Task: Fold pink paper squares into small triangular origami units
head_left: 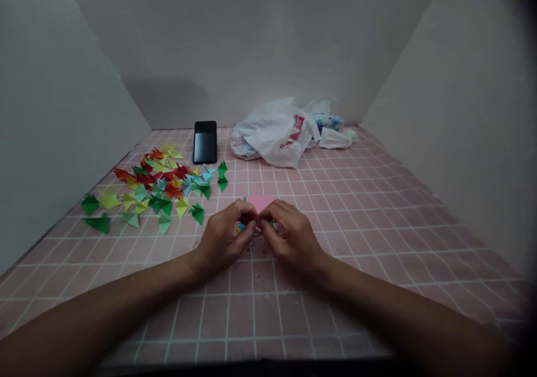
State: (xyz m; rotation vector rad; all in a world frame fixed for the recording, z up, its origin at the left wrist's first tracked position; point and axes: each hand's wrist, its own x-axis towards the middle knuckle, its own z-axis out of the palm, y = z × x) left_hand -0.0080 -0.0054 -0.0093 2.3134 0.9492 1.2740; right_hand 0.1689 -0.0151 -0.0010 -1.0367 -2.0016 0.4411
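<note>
While both forearms extend inward from the near edge of the bench [260,315], the left hand [220,234] and the right hand [296,237] meet at the centre of the head view. Each grip is closed, thumb against fingers, and pinches the pink paper [259,203] from its own side. The upper part of the pink paper projects beyond the fingertips toward 12 o'clock; the fingers conceal its lower part. Small blue and yellow patches show beside the fingers; their form cannot be determined.

Relative to the hands, the folded paper pieces [163,205] lie scattered and overlapping at 10 o'clock, in green, yellow, red, orange and light blue. The black phone [205,144] is located at 11 o'clock, just beyond the pieces. The white plastic bag [272,133], crumpled and bearing red print, is located between 12 and 1 o'clock near the back wall [260,41]. A smaller white bag [334,137] lies beside it, between 1 and 2 o'clock. A pink covering with a white grid covers the bench.
</note>
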